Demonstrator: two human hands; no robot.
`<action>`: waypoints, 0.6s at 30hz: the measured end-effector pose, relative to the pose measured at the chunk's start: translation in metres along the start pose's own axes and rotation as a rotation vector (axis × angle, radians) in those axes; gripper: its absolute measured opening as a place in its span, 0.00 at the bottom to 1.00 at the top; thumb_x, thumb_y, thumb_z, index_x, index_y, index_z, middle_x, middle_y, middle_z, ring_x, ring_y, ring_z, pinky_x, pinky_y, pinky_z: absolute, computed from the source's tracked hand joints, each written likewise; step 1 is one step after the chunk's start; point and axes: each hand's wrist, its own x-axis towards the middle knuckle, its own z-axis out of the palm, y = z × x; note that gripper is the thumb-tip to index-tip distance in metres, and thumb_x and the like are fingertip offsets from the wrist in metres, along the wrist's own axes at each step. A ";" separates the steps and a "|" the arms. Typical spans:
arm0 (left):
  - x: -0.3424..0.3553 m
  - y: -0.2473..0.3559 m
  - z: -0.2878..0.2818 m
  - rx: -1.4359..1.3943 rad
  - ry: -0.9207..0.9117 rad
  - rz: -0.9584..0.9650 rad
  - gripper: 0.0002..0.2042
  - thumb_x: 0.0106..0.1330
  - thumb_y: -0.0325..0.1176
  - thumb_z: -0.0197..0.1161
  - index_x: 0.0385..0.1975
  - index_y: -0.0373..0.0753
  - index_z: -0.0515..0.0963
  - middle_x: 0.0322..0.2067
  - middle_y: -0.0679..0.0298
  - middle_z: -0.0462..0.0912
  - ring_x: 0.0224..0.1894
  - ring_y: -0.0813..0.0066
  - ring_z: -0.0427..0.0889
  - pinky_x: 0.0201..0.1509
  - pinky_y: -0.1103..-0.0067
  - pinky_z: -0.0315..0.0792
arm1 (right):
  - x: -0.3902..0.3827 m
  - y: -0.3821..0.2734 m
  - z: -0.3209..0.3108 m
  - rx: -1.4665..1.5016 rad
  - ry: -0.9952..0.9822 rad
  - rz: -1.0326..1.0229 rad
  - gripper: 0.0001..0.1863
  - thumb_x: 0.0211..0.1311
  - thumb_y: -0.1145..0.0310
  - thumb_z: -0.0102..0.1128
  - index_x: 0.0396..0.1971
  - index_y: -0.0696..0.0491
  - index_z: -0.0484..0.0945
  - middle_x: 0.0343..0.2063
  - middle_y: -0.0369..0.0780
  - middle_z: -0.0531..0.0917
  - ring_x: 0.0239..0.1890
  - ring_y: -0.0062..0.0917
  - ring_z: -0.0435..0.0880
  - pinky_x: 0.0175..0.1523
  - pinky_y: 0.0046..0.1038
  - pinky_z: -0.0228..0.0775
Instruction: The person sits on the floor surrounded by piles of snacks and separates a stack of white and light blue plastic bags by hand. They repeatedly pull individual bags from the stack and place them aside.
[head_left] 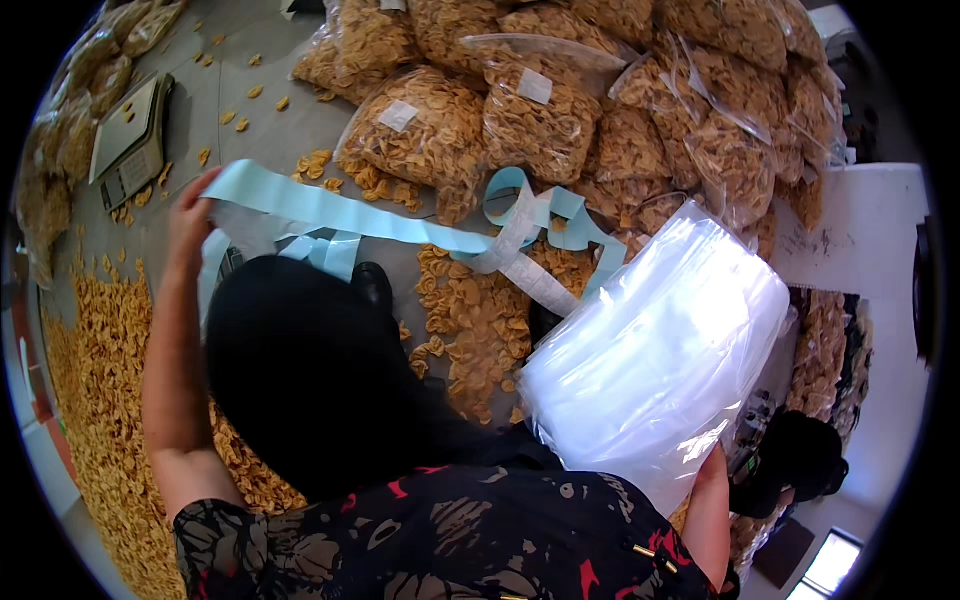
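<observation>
My left hand (192, 218) is raised at the left, its fingers closed on the end of a long light-blue label strip (330, 208). From there the strip runs to the right and falls in loops and folds, with white printed labels (538, 284) along part of it. At the right, my right hand (712, 468) grips the lower edge of a thick stack of clear plastic bags (650, 350). The stack lies tilted across my lap, shiny with glare. Most of the right hand's fingers are hidden by the plastic.
Filled clear bags of yellow-brown curled pieces (425, 130) are piled ahead. Loose pieces (110, 350) cover the floor at left and lie between my legs. A scale (130, 140) stands at the far left. A person in dark clothing (795, 460) is at the right.
</observation>
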 end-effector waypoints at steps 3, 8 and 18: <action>-0.008 0.036 -0.034 -0.015 0.024 -0.170 0.17 0.67 0.31 0.52 0.55 0.48 0.75 0.50 0.64 0.78 0.49 0.70 0.78 0.52 0.71 0.75 | 0.006 0.001 0.004 0.040 0.013 -0.006 0.38 0.56 0.45 0.64 0.60 0.54 0.68 0.54 0.43 0.77 0.56 0.34 0.76 0.58 0.37 0.70; -0.041 0.125 0.053 1.144 -0.477 -0.026 0.22 0.66 0.32 0.58 0.61 0.45 0.68 0.57 0.59 0.71 0.58 0.64 0.71 0.60 0.64 0.68 | 0.009 0.003 0.014 0.098 0.011 -0.016 0.37 0.55 0.45 0.64 0.60 0.53 0.68 0.54 0.43 0.77 0.56 0.34 0.76 0.58 0.37 0.70; -0.256 0.126 0.416 0.178 -1.275 -0.109 0.43 0.64 0.53 0.60 0.72 0.47 0.41 0.72 0.54 0.41 0.72 0.51 0.45 0.72 0.62 0.45 | -0.039 -0.005 0.030 0.232 0.056 -0.083 0.37 0.55 0.46 0.65 0.60 0.52 0.68 0.54 0.43 0.77 0.56 0.35 0.76 0.58 0.38 0.70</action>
